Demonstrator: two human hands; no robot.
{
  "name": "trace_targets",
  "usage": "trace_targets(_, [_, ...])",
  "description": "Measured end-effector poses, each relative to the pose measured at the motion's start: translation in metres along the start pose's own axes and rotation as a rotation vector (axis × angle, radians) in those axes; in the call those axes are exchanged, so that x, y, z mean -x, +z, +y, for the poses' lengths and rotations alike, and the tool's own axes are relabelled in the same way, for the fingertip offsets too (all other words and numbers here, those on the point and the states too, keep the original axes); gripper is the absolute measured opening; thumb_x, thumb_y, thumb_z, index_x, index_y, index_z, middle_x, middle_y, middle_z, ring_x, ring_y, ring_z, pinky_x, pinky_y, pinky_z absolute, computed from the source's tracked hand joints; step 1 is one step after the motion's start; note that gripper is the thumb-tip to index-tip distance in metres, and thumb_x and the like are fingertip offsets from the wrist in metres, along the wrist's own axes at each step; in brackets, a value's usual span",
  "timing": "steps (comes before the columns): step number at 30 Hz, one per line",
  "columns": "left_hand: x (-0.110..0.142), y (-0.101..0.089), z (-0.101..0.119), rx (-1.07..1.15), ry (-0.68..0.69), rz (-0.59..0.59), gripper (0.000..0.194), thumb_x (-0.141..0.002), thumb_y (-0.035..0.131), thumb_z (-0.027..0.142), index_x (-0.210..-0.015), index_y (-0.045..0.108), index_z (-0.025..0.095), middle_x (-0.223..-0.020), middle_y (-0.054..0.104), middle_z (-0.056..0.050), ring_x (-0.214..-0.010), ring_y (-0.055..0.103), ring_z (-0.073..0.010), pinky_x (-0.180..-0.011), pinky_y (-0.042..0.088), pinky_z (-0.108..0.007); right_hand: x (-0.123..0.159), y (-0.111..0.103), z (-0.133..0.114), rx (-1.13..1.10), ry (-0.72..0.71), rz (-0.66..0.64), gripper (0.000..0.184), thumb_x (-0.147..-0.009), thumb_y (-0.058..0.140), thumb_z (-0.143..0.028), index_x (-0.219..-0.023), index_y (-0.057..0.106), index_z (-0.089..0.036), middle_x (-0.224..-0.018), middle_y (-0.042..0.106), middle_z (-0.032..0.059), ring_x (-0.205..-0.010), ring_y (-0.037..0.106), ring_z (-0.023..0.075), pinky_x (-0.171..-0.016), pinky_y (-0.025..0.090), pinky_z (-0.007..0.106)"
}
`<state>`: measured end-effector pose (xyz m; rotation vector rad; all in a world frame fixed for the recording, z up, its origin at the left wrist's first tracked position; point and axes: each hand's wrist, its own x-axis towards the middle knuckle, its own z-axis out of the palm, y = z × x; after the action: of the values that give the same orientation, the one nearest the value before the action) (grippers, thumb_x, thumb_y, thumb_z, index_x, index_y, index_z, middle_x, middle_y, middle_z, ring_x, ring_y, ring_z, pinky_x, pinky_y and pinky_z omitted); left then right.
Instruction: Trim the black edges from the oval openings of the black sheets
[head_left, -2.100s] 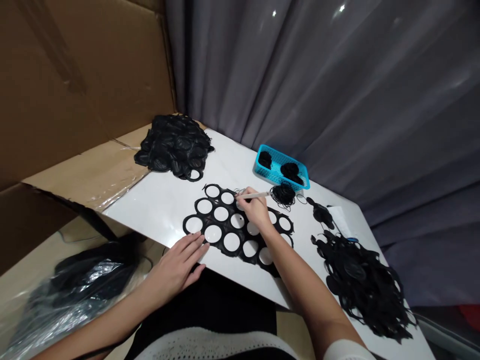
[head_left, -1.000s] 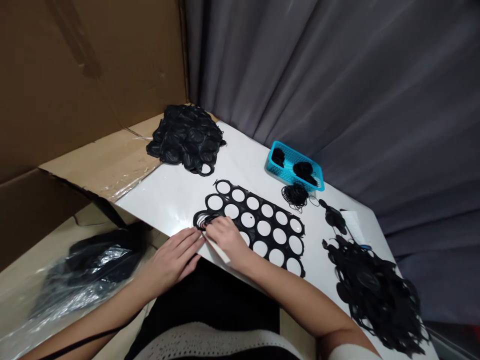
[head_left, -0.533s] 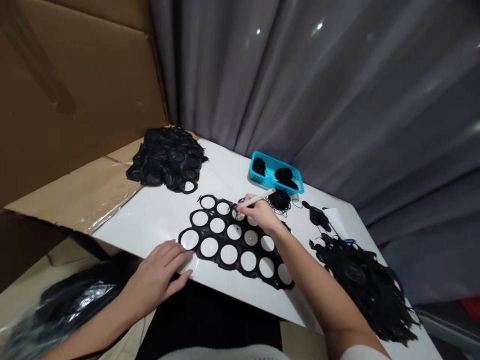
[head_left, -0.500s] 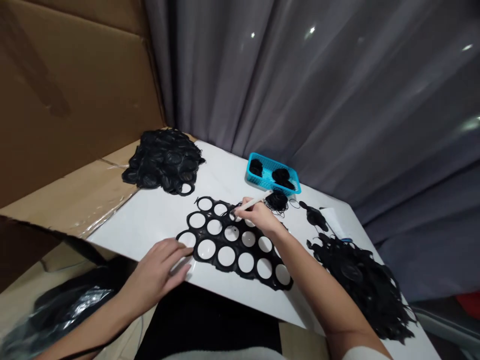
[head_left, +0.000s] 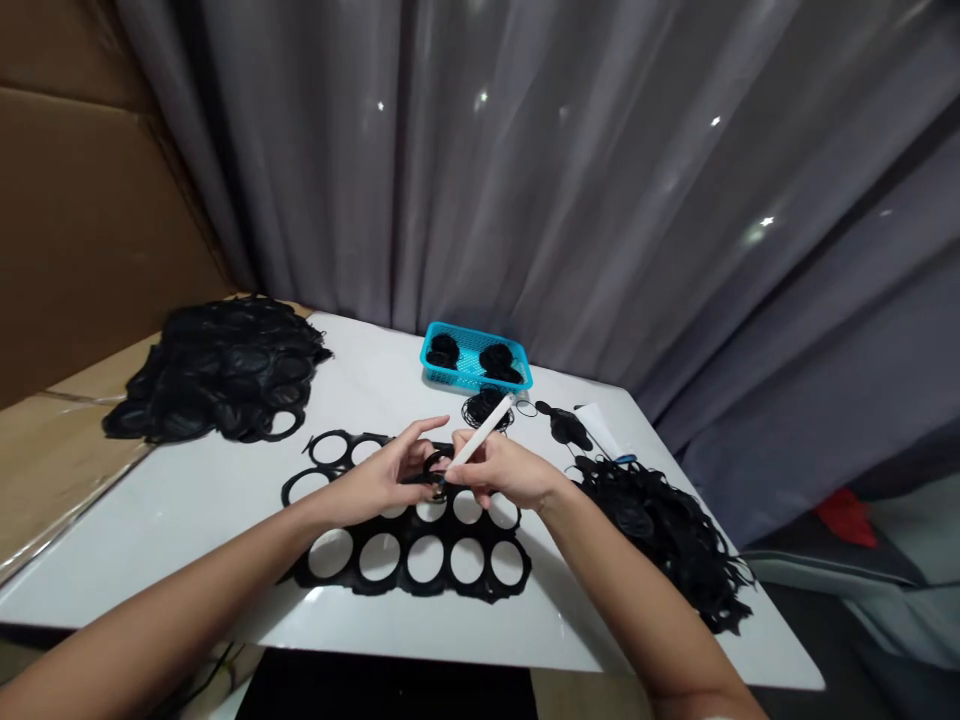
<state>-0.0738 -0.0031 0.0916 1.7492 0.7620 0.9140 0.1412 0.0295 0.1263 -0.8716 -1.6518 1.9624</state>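
Tabletop, black sheet beneath hands

We took this for a small, improvised handwork corner, though we could not tell whether it belonged to a home or a business. A tall grey curtain hung in folds right behind the white desk, and a big brown cardboard panel stood at its left. We read the handwork from the left heap and right heap of loose black pieces, the black sheet full of round holes between them, and the blue plastic basket with black bundles inside.
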Motion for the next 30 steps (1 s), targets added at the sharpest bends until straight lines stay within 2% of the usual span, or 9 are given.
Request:
trace_targets(2, [-0.01, 0.005, 0.002, 0.145, -0.086, 0.032, 0.068, -0.089, 0.064, 0.028, -0.151, 0.036, 0.028, -0.092, 0.062, 0.0, -0.09, 0.066, -0.0169, -0.082, 0.052, -0.032, 0.005, -0.012, 0.008, -0.063, -0.042, 0.085, 0.051, -0.066, 0.089, -0.041, -0.072, 0.043, -0.021, -0.062, 0.05, -0.0088, -0.048, 0.044, 0.006, -0.038, 0.038, 0.018])
trace_targets(4, [-0.019, 0.008, 0.005, 0.227, -0.136, 0.1, 0.062, -0.09, 0.065, 0.03, -0.147, 0.041, 0.027, -0.092, 0.061, 0.001, -0.093, 0.066, -0.0171, -0.085, 0.05, -0.033, 0.007, -0.019, 0.015, -0.148, -0.091, 0.201, 0.05, -0.066, 0.089, -0.041, -0.072, 0.044, -0.021, -0.065, 0.051, -0.0083, -0.049, 0.046, 0.0054, -0.041, 0.041, 0.017])
trace_targets(7, [-0.029, 0.011, 0.01, 0.263, -0.159, 0.207, 0.057, -0.091, 0.065, 0.033, -0.144, 0.043, 0.028, -0.09, 0.06, 0.001, -0.095, 0.067, -0.0183, -0.087, 0.049, -0.034, 0.011, -0.02, 0.021, -0.277, -0.162, 0.373, 0.053, -0.063, 0.091, -0.04, -0.07, 0.043, -0.02, -0.072, 0.054, -0.0063, -0.055, 0.049, 0.0056, -0.046, 0.046, 0.017])
trace_targets(9, [-0.033, 0.012, 0.014, 0.296, -0.189, 0.236, 0.058, -0.091, 0.066, 0.034, -0.144, 0.043, 0.029, -0.089, 0.059, 0.002, -0.093, 0.068, -0.0184, -0.084, 0.051, -0.033, 0.017, -0.018, 0.02, -0.325, -0.195, 0.426, 0.053, -0.063, 0.091, -0.04, -0.07, 0.042, -0.02, -0.077, 0.058, -0.0043, -0.057, 0.05, 0.0058, -0.045, 0.046, 0.017])
trace_targets(16, [-0.039, 0.018, 0.027, 0.347, -0.232, 0.162, 0.055, -0.089, 0.066, 0.036, -0.141, 0.047, 0.031, -0.088, 0.059, 0.0, -0.087, 0.069, -0.0194, -0.07, 0.056, -0.031, 0.041, -0.013, 0.009, -0.391, -0.232, 0.419, 0.046, -0.07, 0.088, -0.04, -0.071, 0.046, -0.021, -0.086, 0.065, -0.0013, -0.049, 0.049, 0.0043, -0.038, 0.038, 0.017])
trace_targets(25, [-0.049, 0.025, 0.028, 0.509, -0.345, 0.089, 0.052, -0.09, 0.066, 0.034, -0.14, 0.05, 0.031, -0.099, 0.067, -0.003, -0.094, 0.072, -0.0221, -0.079, 0.059, -0.035, 0.05, -0.014, 0.01, -0.548, -0.174, 0.405, 0.041, -0.07, 0.089, -0.035, -0.074, 0.051, -0.021, -0.08, 0.064, 0.0004, -0.07, 0.062, 0.0121, -0.039, 0.039, 0.014])
trace_targets(27, [-0.054, 0.025, 0.025, 0.435, -0.327, 0.086, 0.048, -0.092, 0.063, 0.036, -0.138, 0.051, 0.029, -0.095, 0.067, -0.003, -0.093, 0.073, -0.0219, -0.081, 0.058, -0.036, 0.046, -0.017, 0.017, -0.578, -0.16, 0.431, 0.042, -0.068, 0.09, -0.034, -0.073, 0.051, -0.021, -0.078, 0.063, -0.0005, -0.071, 0.062, 0.0124, -0.04, 0.041, 0.014])
trace_targets(30, [-0.07, 0.017, 0.011, 0.178, -0.216, 0.033, 0.04, -0.094, 0.058, 0.035, -0.132, 0.05, 0.027, -0.089, 0.066, -0.001, -0.092, 0.073, -0.0212, -0.083, 0.057, -0.037, 0.038, -0.026, 0.032, -0.539, -0.138, 0.508, 0.045, -0.064, 0.092, -0.035, -0.071, 0.05, -0.02, -0.085, 0.067, 0.0024, -0.078, 0.066, 0.015, -0.045, 0.048, 0.017])
